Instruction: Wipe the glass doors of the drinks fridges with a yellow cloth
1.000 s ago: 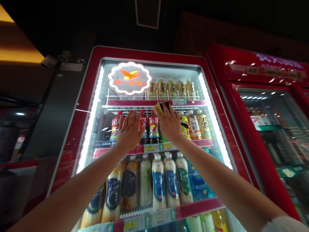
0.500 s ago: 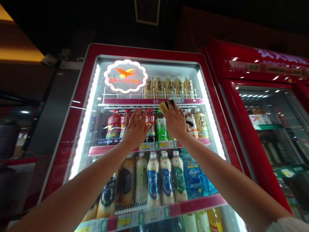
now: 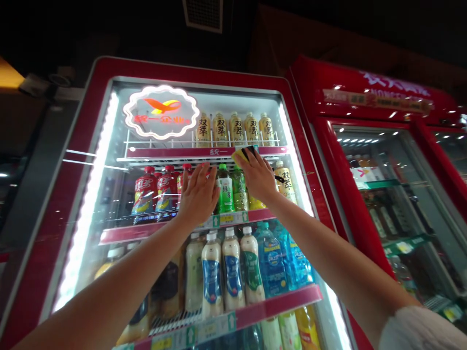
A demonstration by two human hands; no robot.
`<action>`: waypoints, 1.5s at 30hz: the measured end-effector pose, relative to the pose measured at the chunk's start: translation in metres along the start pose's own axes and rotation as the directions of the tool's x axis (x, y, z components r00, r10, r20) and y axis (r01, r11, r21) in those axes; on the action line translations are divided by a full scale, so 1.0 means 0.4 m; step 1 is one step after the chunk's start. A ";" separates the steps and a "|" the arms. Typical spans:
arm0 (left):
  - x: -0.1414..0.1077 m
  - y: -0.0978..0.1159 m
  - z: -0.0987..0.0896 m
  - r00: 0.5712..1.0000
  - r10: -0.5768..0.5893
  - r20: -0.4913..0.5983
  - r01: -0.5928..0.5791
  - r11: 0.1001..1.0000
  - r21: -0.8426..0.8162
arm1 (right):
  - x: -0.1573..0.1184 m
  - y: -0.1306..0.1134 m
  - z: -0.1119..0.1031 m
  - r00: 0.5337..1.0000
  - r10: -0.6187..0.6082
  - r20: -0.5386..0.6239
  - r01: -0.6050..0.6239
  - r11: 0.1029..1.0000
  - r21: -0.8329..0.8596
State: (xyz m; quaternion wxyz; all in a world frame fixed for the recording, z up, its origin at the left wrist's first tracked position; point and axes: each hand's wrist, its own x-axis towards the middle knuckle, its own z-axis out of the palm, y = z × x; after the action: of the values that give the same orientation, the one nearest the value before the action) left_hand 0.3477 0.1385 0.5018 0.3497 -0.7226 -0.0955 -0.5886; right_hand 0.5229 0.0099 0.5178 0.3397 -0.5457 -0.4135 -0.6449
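Right hand has its fingers curled tight over a yellow sponge, pressed to the glass door of a red drinks cooler — left hand sits just beside it, fingers spread flat, bottles behind.
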 end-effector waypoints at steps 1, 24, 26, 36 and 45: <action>0.007 0.014 0.003 1.000 -0.001 0.007 0.001 1.000 0.000 | 0.020 0.018 -0.002 1.000 0.005 0.002 -0.005 1.000 0.004; 0.041 0.171 0.066 1.000 0.030 0.005 -0.030 0.998 -0.055 | -0.072 0.173 -0.047 0.978 0.196 0.072 -0.193 0.980 -0.046; 0.042 0.175 0.069 0.999 0.046 -0.015 -0.046 0.997 -0.061 | -0.077 0.147 -0.048 0.989 0.113 0.099 -0.107 0.992 -0.065; 0.033 0.184 0.069 0.995 0.083 -0.051 -0.089 0.987 -0.135 | -0.013 0.195 -0.060 0.957 0.281 0.077 -0.271 0.955 -0.117; 0.050 0.253 0.083 0.997 0.076 -0.005 -0.076 0.989 -0.126 | 0.015 0.239 -0.068 0.977 0.121 0.175 -0.111 0.992 -0.062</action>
State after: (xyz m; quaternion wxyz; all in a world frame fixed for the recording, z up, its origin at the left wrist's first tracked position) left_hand 0.4352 0.0789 0.4781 0.3253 -0.7464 -0.0305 -0.5797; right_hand 0.5954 -0.0554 0.5375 0.3242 -0.6329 -0.3929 -0.5830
